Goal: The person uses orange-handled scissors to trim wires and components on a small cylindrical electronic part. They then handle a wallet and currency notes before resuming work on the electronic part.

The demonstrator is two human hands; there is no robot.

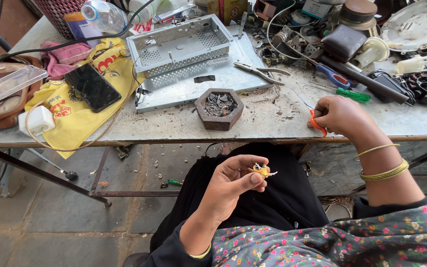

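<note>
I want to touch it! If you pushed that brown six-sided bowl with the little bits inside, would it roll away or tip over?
Probably neither. The six-sided bowl sits flat on the table and looks low and thick-walled, so it would likely slide, not roll. It seems heavy for its size, perhaps clay or stone. The small scraps inside lie loose and could spill if it were tilted.
</note>
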